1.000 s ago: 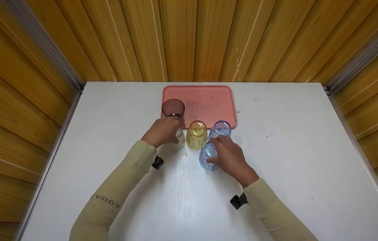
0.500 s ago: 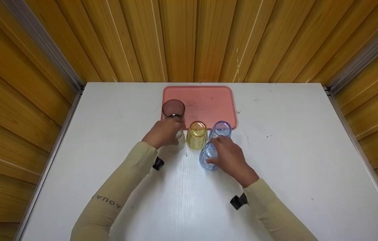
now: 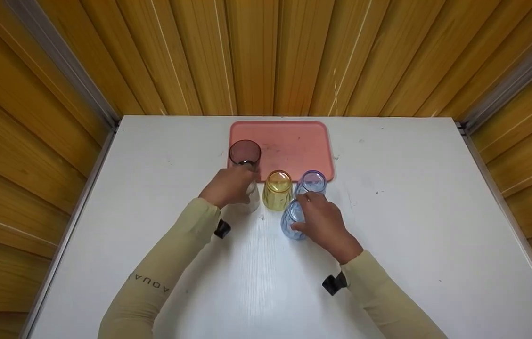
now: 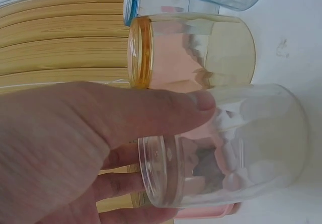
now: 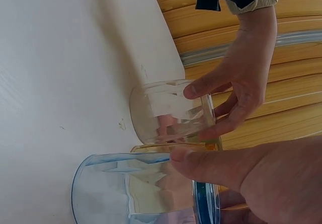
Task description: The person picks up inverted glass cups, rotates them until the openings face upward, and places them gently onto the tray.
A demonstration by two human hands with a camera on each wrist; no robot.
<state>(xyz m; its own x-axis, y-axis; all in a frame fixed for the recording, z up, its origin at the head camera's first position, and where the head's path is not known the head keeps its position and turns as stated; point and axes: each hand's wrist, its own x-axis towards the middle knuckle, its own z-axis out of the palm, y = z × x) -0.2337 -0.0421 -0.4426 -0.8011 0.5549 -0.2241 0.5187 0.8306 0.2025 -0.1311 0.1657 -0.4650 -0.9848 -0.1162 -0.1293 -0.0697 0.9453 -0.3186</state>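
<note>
Clear glass (image 4: 261, 143): one, in the left hand (image 3: 228, 186); upside down, base uppermost, wide mouth on the table (image 3: 412, 212); pink and a dark patch show through its wall.

Light-blue glass (image 3: 291, 228): one, in the right hand (image 3: 324, 219); upside down, faceted sides.

Yellow glass (image 3: 277, 197): one, between the two hands, just beside the clear glass; upside down, base ring orange.

Second blue glass (image 3: 313, 181): one, just beyond the right hand; upside down, violet tint at the base; whether the fingertips touch it cannot be told.

Purple glass (image 3: 245, 153): one, just beyond the left hand, over the near corner of the tray; broad round top uppermost, lower part hidden.

Tray (image 3: 294, 141): one, pink, flat, beyond both hands, with dark marks on its surface.

Left hand: gripping; thumb along the near side of the clear glass, fingers behind the base end. Forearm reaches forward and inward, in a pale sleeve (image 3: 171, 254) with dark lettering.

Right hand: gripping; thumb on the near side of the light-blue glass, fingers round the far side. Forearm likewise angled inward.
</note>
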